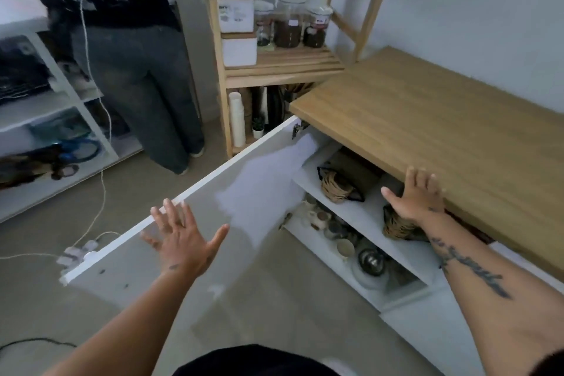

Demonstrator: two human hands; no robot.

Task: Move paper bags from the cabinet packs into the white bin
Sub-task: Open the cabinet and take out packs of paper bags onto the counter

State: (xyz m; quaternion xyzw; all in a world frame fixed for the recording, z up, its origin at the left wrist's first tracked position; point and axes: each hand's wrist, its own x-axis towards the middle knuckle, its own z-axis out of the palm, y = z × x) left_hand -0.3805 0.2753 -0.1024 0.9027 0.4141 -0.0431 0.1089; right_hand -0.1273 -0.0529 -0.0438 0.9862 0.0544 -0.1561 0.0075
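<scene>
Open cabinet, both hands empty.
You are spreading your left hand [183, 236] by the door [244, 192], right hand [413, 195] splayed at the shelf [366, 207]; mugs [332, 229] below risk knocking.

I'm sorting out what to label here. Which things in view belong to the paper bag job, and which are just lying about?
Part of the job:
- open cabinet door
- left hand, open, by the door
- right hand, open, at the wooden top's edge
- brown packs on the upper shelf, possibly the bags

Just lying about:
- glass jars
- mugs
- power strip

No white bin is identifiable.
</scene>
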